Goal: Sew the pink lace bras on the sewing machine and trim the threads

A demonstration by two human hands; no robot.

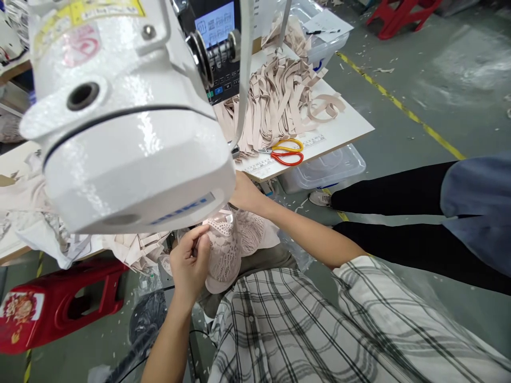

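A white sewing machine head point(139, 165) fills the upper left and hides the needle area. Below its front edge hangs a pale pink lace bra point(223, 260), its cups resting over my lap. My left hand point(189, 260) pinches the bra's upper edge between thumb and forefinger. At the far side of the bra, my right hand point(245, 192) reaches under the machine head. Its fingers are hidden there, so what they hold cannot be seen.
Beige fabric straps point(275, 101) lie heaped on the white table point(351, 125), beside scissors point(287, 152) with yellow and red handles. A control screen point(215, 26) stands behind. A red stool point(59, 308) is at lower left. A person's black-clad legs point(395, 191) are at right.
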